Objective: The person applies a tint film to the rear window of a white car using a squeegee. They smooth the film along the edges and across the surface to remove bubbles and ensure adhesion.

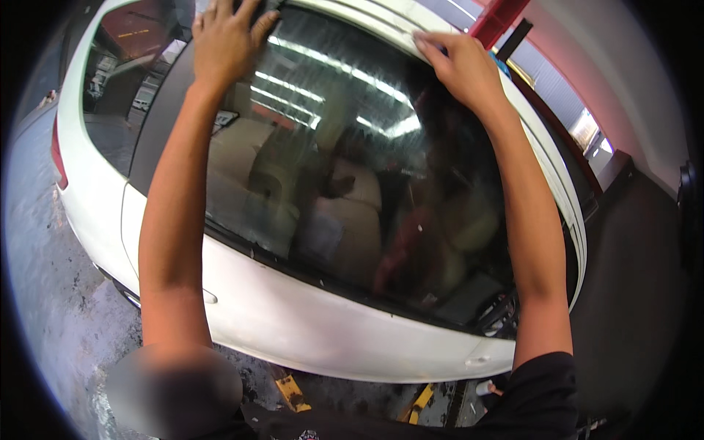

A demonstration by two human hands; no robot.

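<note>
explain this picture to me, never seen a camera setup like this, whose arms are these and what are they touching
No machine here: the bare arms belong to the person wearing the camera. This single picture comes from a wide fisheye camera on their head, looking down, so straight edges bend. Ahead is a white car; its side window catches bright light reflections, with pale seats dimly visible inside. The left hand is near the window's upper edge, toward the car's rear; the right hand has its fingertips at the roof edge. I can't tell whether either holds anything. Yellow parts show below the car.
</note>
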